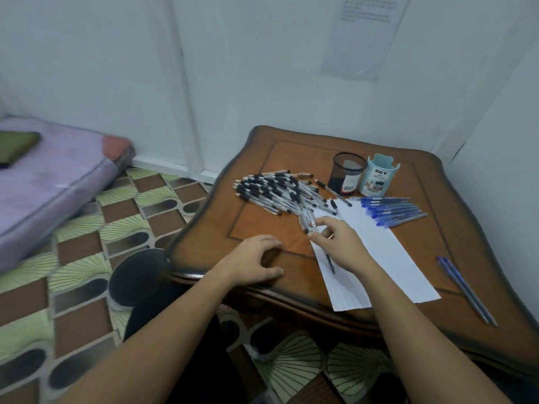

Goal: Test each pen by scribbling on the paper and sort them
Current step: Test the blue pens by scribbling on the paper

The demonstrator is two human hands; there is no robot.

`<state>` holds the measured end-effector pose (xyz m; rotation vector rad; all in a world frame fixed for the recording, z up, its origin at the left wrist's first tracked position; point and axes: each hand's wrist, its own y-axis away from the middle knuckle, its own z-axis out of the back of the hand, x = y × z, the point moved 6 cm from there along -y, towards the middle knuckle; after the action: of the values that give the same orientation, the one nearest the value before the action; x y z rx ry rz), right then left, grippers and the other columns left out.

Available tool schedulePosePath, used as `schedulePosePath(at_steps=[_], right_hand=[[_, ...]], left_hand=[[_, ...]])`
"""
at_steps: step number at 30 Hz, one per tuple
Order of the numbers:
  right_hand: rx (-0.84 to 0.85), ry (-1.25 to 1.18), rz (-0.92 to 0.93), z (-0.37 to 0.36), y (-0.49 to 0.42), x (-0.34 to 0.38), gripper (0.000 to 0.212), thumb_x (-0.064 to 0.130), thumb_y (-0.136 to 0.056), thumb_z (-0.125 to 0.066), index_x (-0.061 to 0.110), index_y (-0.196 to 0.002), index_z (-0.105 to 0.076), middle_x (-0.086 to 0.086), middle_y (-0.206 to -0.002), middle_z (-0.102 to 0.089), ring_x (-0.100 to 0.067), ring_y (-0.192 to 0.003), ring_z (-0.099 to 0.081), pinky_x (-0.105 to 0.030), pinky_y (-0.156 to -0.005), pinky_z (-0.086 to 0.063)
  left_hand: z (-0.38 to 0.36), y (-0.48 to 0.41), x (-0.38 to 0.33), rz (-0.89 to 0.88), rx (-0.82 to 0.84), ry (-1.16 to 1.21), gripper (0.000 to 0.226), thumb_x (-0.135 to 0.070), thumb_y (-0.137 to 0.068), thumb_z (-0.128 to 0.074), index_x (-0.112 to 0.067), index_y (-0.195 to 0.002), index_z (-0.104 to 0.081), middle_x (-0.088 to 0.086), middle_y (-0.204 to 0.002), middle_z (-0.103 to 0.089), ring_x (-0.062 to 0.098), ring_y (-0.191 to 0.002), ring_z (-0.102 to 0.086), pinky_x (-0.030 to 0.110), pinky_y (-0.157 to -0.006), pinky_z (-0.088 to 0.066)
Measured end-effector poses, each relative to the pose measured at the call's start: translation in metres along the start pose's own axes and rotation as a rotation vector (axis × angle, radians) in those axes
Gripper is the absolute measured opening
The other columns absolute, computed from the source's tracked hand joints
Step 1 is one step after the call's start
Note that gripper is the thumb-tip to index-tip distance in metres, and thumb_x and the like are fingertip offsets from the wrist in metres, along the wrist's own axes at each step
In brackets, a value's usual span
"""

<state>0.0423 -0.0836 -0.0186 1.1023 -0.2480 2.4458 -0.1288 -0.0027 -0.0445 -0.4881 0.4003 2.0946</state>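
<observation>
On the table (256, 220), by its front edge, your left hand (256, 260) rests empty; your right hand (339, 243) pinches several pens (306, 220); one could slip untested into the pile (271, 189).

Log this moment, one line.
right hand: grips black pens | left hand: rests on table | blue pens: beside paper

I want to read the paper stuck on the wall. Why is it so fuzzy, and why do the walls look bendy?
In the head view everything is soft, so the print on the wall sheet is unreadable; the same view's wide lens tilts and bows the wall trim; its light is flat and bluish, with a faint shadow under the right hand and its pen on the paper.
</observation>
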Motion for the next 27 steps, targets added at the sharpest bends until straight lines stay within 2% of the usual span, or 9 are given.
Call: schedulePosePath(at_steps=[5, 9, 12, 14, 16, 19, 21, 23, 27], right_hand=[[0.14, 0.055, 0.163, -0.067, -0.034, 0.068, 0.024, 0.029, -0.094, -0.066, 0.023, -0.117, -0.064, 0.015, -0.082, -0.053, -0.005, -0.078, -0.051, -0.024, -0.067, -0.037], [0.262, 0.055, 0.255, -0.127, -0.054, 0.123, 0.025, 0.025, -0.093, -0.068, 0.018, -0.117, -0.068, 0.012, -0.077, -0.056, -0.003, -0.07, -0.052, -0.02, -0.059, -0.035], [0.376, 0.005, 0.277, -0.17, -0.062, 0.163, 0.024, 0.024, -0.095, -0.065, 0.02, -0.118, -0.067, 0.008, -0.091, -0.064, -0.01, -0.083, -0.062, -0.019, -0.062, -0.041], [0.433, -0.001, 0.275, -0.199, -0.065, 0.186, 0.032, 0.025, -0.095, -0.065, 0.018, -0.126, -0.063, 0.005, -0.104, -0.063, -0.014, -0.093, -0.062, -0.024, -0.071, -0.046], [0.491, -0.006, 0.258, -0.227, -0.069, 0.205, 0.041, 0.025, -0.095, -0.066, 0.013, -0.133, -0.059, 0.0, -0.108, -0.062, -0.015, -0.093, -0.059, -0.033, -0.085, -0.052], [0.533, 0.023, 0.257, -0.26, -0.073, 0.227, 0.046, 0.026, -0.094, -0.066, 0.011, -0.137, -0.056, -0.008, -0.123, -0.065, -0.017, -0.09, -0.058, -0.034, -0.085, -0.052], [0.558, 0.067, 0.274, -0.273, -0.074, 0.234, 0.049, 0.027, -0.095, -0.066, 0.012, -0.14, -0.054, -0.008, -0.136, -0.059, -0.02, -0.103, -0.062, -0.036, -0.094, -0.051], [0.58, 0.118, 0.299, -0.281, -0.075, 0.237, 0.053, 0.026, -0.094, -0.066, 0.013, -0.143, -0.05, -0.007, -0.144, -0.053, -0.024, -0.121, -0.058, -0.039, -0.103, -0.046], [0.564, 0.176, 0.367, -0.274, -0.076, 0.231, 0.052, 0.026, -0.094, -0.067, 0.015, -0.143, -0.051, -0.007, -0.138, -0.058, -0.023, -0.122, -0.057, -0.034, -0.1, -0.044]], left_hand=[[0.045, 0.043, 0.078, 0.194, -0.08, -0.069, 0.065, -0.048, -0.085, -0.068, -0.016, -0.139, -0.052, 0.003, -0.147, -0.043, 0.016, -0.137, -0.036, 0.025, -0.112, -0.022], [0.08, 0.089, 0.13, 0.356, -0.157, -0.069, 0.06, -0.045, -0.088, -0.065, -0.016, -0.139, -0.052, 0.001, -0.145, -0.044, 0.017, -0.132, -0.039, 0.027, -0.108, -0.029], [0.1, 0.125, 0.169, 0.496, -0.234, -0.044, 0.056, -0.041, -0.088, -0.065, -0.016, -0.137, -0.054, 0.002, -0.141, -0.047, 0.018, -0.128, -0.045, 0.03, -0.105, -0.035], [0.11, 0.145, 0.19, 0.559, -0.283, -0.031, 0.054, -0.04, -0.088, -0.065, -0.018, -0.137, -0.054, 0.002, -0.14, -0.049, 0.016, -0.124, -0.049, 0.029, -0.102, -0.037], [0.12, 0.161, 0.203, 0.598, -0.351, -0.007, 0.053, -0.039, -0.089, -0.065, -0.02, -0.137, -0.053, 0.0, -0.139, -0.05, 0.014, -0.12, -0.051, 0.024, -0.095, -0.036], [0.132, 0.176, 0.215, 0.634, -0.426, 0.005, 0.051, -0.037, -0.089, -0.064, -0.019, -0.136, -0.053, 0.001, -0.135, -0.053, 0.015, -0.121, -0.05, 0.024, -0.095, -0.035], [0.134, 0.181, 0.221, 0.645, -0.436, 0.002, 0.052, -0.039, -0.089, -0.064, -0.02, -0.136, -0.053, 0.002, -0.135, -0.054, 0.017, -0.121, -0.049, 0.03, -0.099, -0.037], [0.134, 0.182, 0.225, 0.649, -0.44, 0.013, 0.053, -0.039, -0.089, -0.064, -0.02, -0.137, -0.052, 0.002, -0.134, -0.053, 0.016, -0.117, -0.05, 0.031, -0.098, -0.038], [0.127, 0.172, 0.224, 0.627, -0.461, 0.041, 0.055, -0.037, -0.089, -0.065, -0.02, -0.139, -0.05, 0.001, -0.133, -0.053, 0.004, -0.103, -0.045, 0.022, -0.091, -0.035]])
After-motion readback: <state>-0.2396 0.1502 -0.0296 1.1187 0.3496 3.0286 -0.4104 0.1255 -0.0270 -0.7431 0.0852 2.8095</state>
